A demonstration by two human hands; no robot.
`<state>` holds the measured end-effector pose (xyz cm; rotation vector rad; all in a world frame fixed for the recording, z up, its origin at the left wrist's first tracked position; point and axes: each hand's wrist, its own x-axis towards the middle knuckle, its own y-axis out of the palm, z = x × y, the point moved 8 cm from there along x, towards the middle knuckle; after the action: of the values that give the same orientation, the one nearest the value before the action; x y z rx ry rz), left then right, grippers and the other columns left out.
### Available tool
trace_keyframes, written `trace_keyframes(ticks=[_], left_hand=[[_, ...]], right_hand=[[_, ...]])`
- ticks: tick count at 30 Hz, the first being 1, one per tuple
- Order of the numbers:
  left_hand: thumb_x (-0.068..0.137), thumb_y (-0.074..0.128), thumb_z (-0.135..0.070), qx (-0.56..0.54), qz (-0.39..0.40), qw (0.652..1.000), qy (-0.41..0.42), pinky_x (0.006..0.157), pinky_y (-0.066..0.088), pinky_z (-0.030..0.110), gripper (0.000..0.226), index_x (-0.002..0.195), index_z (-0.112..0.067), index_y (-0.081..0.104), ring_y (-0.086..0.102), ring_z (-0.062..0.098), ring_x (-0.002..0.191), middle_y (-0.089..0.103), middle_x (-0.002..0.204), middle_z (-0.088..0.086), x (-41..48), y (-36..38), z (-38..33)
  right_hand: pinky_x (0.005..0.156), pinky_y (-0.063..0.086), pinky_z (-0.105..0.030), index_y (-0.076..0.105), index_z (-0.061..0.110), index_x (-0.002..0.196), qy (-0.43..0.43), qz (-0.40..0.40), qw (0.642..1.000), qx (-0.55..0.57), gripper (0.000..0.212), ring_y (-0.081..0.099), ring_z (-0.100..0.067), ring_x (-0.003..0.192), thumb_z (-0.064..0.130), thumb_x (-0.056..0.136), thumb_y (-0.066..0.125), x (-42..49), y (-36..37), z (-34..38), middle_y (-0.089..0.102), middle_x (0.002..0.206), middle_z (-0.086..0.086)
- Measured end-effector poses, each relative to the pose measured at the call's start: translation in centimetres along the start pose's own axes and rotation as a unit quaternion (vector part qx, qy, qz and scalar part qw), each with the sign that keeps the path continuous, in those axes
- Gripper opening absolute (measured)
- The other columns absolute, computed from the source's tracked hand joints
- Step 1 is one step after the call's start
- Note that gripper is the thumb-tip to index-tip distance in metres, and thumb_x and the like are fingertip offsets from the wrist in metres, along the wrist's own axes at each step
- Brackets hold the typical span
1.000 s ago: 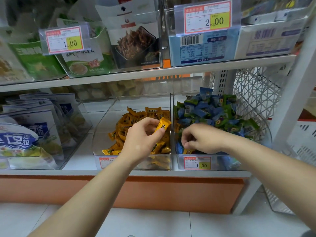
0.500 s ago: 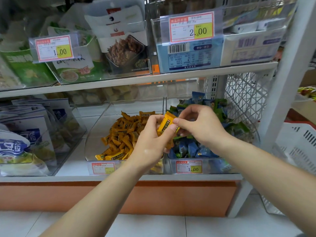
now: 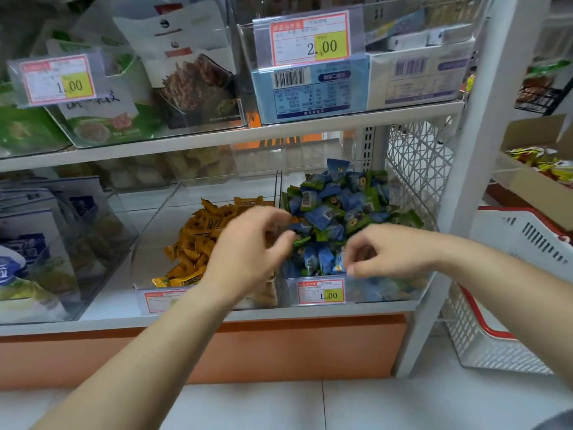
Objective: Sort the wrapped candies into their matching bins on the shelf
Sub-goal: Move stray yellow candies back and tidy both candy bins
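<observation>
A shelf (image 3: 341, 309) carries two clear bins: orange candies (image 3: 198, 234) in the left bin (image 3: 147, 259), blue and green candies (image 3: 335, 209) in the right bin (image 3: 381, 290). The left hand (image 3: 248, 256) and right hand (image 3: 393, 252) curl above them; I cannot tell if either grip holds candy. Best to pinch one stray, then drop it deep in its bin.

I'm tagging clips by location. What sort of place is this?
Most likely a small shop: shelves of clear bins with price tags, loose wrapped candies, and a shopping basket alongside.
</observation>
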<state>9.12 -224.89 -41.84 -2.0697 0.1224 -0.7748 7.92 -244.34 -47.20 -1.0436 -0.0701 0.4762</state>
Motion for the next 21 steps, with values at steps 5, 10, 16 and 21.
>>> trace_keyframes(ticks=[5, 10, 16, 21], left_hand=[[0.088, 0.066, -0.044, 0.013, 0.175, 0.980, 0.092, 0.092, 0.052, 0.030, 0.042, 0.126, -0.027, 0.061, 0.058, 0.005, 0.105, 0.064, 0.118, -0.011, -1.9, 7.0, -5.1], [0.086, 0.068, -0.045, 0.096, 0.260, 0.957, 0.083, 0.089, 0.050, 0.037, 0.043, 0.124, -0.026, 0.058, 0.058, 0.019, 0.111, 0.063, 0.120, -0.004, -2.0, 10.8, -4.6], [0.079, 0.071, -0.050, 0.115, 0.336, 0.931, 0.079, 0.098, 0.049, 0.039, 0.082, 0.150, -0.032, 0.033, 0.053, 0.020, 0.125, 0.048, 0.145, -0.003, -1.7, 12.4, -3.8], [0.077, 0.074, -0.044, 0.070, 0.338, 0.936, 0.070, 0.094, 0.050, 0.038, 0.071, 0.141, -0.033, 0.043, 0.056, 0.018, 0.115, 0.055, 0.134, -0.005, -0.9, 12.3, -3.7]], right_hand=[[0.084, 0.050, -0.025, 0.058, 0.031, 0.114, 0.042, 0.052, 0.992, -0.111, 0.040, 0.060, -0.006, 0.094, 0.042, 0.080, 0.077, -1.1, 1.0, -1.6, 0.063, 0.107, 0.013], [0.092, 0.052, -0.037, 0.058, 0.023, 0.129, 0.056, 0.095, 0.983, -0.144, 0.058, 0.062, -0.015, 0.104, 0.047, 0.079, 0.076, -1.3, 2.2, -2.6, 0.065, 0.118, 0.005], [0.061, 0.040, -0.023, 0.048, 0.025, 0.137, 0.028, 0.094, 0.988, -0.123, 0.065, 0.051, -0.004, 0.080, 0.036, 0.078, 0.073, -1.1, 3.5, -3.1, 0.053, 0.095, 0.012], [0.055, 0.036, -0.015, 0.050, 0.025, 0.130, 0.010, 0.102, 0.990, -0.093, 0.054, 0.052, 0.004, 0.080, 0.026, 0.080, 0.069, -0.7, 3.8, -2.9, 0.051, 0.089, 0.014]])
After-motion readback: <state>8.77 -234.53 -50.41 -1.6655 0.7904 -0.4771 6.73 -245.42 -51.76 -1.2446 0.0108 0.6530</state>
